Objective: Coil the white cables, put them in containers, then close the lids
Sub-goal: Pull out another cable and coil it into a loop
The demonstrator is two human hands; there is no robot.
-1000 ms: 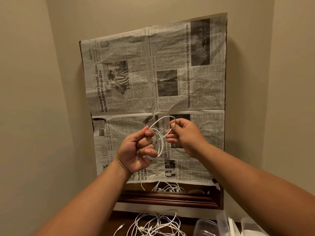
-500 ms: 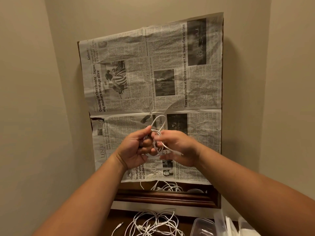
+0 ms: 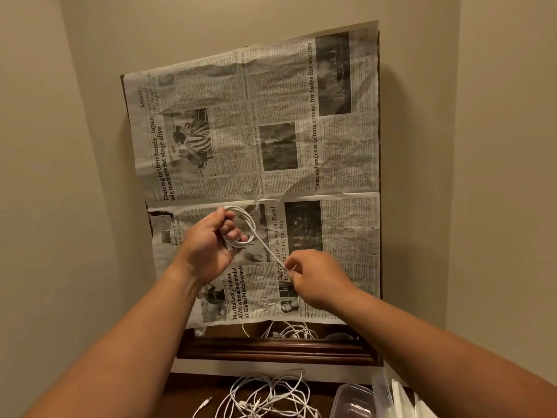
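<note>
The white cable (image 3: 244, 229) is held up in front of the wall, most of it wound into a small coil of several loops. The left hand (image 3: 208, 245) grips that coil, its fingers curled through and around the loops with the thumb on top. One straight strand leaves the coil and runs down and to the right to the right hand (image 3: 313, 276). This hand pinches the strand's end between thumb and forefinger, with its other fingers curled in. The two hands are apart, the right lower than the left, and the strand is taut between them.

Behind the hands a sheet of newspaper (image 3: 301, 95) is spread over a wall-mounted panel with a dark wooden frame (image 3: 271, 351). The print runs sideways. Readable headlines include "'Dancing in their hands': Japan wig masters set stage alive", "Tears and smiles at tribute concert for Swiss fire victims" and "Martin Looi's 'Velvet Alibi' wins silver medal at Global Music Awards". Another, partly hidden by the right hand, begins "Ziggy Stardust lives on at David". A section heading near the top left looks like "Leisure". The paper is creased and torn at its left edge.

In the uncovered strip just above the frame's lower rail, loops of white cable show, seemingly a reflection.

Below, on a dark wooden surface (image 3: 187, 390), lies a tangle of white cables (image 3: 265, 396). To its right stands an open clear plastic container (image 3: 352, 402), and beside that is more clear plastic (image 3: 398, 399) at the picture's edge.
</note>
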